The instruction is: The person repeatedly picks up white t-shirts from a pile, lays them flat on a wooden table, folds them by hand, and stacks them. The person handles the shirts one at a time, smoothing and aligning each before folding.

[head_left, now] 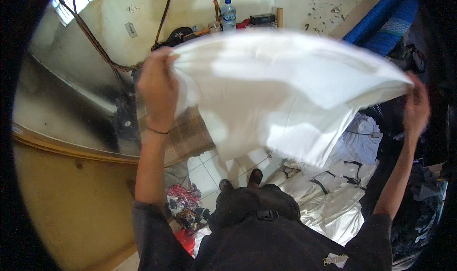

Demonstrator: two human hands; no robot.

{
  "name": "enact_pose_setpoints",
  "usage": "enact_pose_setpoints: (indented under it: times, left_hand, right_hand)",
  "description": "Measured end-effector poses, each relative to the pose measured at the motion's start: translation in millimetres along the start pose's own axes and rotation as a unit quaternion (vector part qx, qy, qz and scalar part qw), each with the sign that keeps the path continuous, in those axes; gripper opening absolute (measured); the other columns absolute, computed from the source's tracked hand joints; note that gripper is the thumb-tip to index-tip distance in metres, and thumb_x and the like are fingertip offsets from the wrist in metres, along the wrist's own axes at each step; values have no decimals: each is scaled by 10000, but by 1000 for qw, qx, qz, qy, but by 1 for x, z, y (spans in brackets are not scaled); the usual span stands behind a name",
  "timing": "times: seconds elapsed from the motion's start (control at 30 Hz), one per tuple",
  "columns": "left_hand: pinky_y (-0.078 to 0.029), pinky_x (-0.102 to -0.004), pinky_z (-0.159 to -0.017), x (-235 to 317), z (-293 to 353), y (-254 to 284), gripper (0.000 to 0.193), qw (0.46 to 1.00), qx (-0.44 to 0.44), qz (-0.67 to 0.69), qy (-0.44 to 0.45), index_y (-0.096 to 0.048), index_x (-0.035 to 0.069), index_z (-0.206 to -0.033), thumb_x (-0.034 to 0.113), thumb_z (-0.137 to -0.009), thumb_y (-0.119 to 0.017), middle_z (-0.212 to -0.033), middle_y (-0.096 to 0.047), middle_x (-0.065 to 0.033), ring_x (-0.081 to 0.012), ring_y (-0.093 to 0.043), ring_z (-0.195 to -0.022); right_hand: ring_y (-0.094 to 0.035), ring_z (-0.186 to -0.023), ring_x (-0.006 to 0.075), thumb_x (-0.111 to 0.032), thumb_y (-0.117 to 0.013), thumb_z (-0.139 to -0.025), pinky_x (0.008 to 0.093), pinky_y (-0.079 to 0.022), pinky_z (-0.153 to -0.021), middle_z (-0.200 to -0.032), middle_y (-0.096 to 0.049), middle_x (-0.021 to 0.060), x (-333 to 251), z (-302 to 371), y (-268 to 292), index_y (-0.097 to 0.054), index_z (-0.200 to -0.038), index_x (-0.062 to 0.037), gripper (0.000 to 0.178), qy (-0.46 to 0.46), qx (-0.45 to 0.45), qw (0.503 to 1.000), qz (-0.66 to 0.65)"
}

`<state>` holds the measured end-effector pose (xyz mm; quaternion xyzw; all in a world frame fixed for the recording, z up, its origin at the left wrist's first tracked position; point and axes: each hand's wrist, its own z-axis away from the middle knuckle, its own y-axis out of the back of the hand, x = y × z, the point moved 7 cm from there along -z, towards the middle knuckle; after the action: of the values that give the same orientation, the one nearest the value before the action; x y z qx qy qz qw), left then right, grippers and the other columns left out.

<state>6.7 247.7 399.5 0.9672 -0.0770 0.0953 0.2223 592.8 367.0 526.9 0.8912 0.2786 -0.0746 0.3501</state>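
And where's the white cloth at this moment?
In the head view, the white cloth spreads across the upper middle toward the right, held between the left hand and right hand, just below the blue-capped bottle in the picture.

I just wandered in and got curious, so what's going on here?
A person in a dark short-sleeved top is holding up a broad white cloth sheet. The left hand grips one end and the right hand the other. The sheet is spread in the air, its upper edge blurred, above the white tiled floor. Below on the right lies a heap of creased white fabric; on the left, a pile of multicoloured patterned cloth.
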Motion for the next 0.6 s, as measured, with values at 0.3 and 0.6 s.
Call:
enact_pose_setpoints:
  times: [0.3,0.6]
  left_hand:
    - [-345,-596,-1216,12,540,55,347,781,-608,66,125,-643,110,-1343,140,-998,-611,-1242,-726,-184,-362,-656,-1243]
    - [-483,-526,-806,-66,453,75,198,829,-294,68,471,-614,-1,-1044,168,-1116,-542,-923,-652,-215,-447,-621,-861]
  right_hand:
    - [-659,-852,244,-97,-693,-994,430,-515,-775,-930,-679,75,30,543,-158,-624,-1118,-45,151,-217,-561,799,11]
    - [-510,-774,77,-90,-814,-928,267,-430,-699,-874,-620,-43,97,455,-215,-672,-1061,-41,200,-388,-375,817,-202]
